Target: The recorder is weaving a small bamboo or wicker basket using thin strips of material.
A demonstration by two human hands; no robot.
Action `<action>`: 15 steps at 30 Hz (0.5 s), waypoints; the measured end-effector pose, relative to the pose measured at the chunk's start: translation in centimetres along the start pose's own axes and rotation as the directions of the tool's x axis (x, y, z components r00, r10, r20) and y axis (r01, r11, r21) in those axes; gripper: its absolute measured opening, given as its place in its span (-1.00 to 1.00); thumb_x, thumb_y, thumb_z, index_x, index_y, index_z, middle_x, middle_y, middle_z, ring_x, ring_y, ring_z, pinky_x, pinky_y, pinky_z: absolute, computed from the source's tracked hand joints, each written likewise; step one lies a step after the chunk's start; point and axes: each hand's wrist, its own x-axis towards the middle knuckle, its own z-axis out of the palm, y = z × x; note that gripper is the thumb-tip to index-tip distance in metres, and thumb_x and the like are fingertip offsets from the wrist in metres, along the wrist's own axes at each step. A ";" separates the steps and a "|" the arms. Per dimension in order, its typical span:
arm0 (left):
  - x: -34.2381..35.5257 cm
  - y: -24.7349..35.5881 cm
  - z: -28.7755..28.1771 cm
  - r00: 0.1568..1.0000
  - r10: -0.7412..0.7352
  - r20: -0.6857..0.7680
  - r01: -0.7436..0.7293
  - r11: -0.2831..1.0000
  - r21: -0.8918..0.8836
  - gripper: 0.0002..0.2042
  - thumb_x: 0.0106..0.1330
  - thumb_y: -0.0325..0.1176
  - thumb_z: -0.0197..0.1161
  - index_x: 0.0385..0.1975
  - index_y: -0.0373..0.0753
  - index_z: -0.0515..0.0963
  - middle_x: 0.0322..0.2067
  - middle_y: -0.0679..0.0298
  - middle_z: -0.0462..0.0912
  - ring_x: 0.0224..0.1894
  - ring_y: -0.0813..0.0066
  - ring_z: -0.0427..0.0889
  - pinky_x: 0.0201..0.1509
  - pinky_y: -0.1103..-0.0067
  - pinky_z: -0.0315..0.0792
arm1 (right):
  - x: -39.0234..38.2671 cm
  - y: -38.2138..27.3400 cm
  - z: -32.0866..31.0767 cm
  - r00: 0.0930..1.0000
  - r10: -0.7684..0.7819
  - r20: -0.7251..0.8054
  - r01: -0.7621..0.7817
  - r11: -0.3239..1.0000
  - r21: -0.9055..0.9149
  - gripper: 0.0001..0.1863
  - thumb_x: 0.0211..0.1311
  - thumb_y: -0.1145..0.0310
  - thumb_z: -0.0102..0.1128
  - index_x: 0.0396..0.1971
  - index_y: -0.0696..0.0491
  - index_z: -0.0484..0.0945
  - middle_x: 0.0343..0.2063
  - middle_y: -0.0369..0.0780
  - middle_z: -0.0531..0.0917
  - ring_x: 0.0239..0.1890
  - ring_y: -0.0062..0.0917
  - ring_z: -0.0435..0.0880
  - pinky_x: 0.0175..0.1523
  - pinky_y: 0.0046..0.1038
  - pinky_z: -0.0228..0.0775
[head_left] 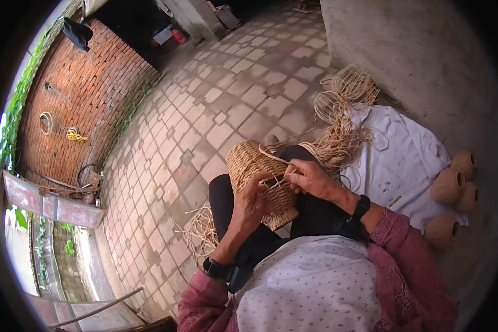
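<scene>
A tan woven basket (248,164) lies tilted across my lap, resting on dark trousers. Around its near side, my left hand (250,202) is closed, thumb and fingers on the woven wall. My right hand (311,178) is pinched at the basket's right side, closed on a strand of cord (275,157) that runs over the weave. Between the two hands a small gap crossed by thin rods shows in the basket. The fingertips partly hide where the strand meets the weave.
Loose tan cord (337,145) lies in a heap to the right, beside pale coils (351,83). A white cloth (398,146) covers the floor there, with several brown round pots (447,186) at its edge. More loose strands (201,229) lie left of my knee. A brick wall (88,83) stands far left.
</scene>
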 end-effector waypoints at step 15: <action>-0.1 -0.4 2.1 0.978 -0.179 -0.110 0.139 0.944 -0.299 -0.66 0.20 -0.56 0.00 0.01 -0.27 0.36 -0.50 0.27 0.50 -0.43 0.53 0.60 -0.33 0.64 0.48 | 0.5 1.3 0.8 0.937 0.317 -0.148 -0.286 0.938 0.196 -0.79 0.06 0.33 0.31 -0.58 0.08 0.47 -0.66 -0.31 0.56 -0.64 -0.72 0.54 -0.63 -0.67 0.33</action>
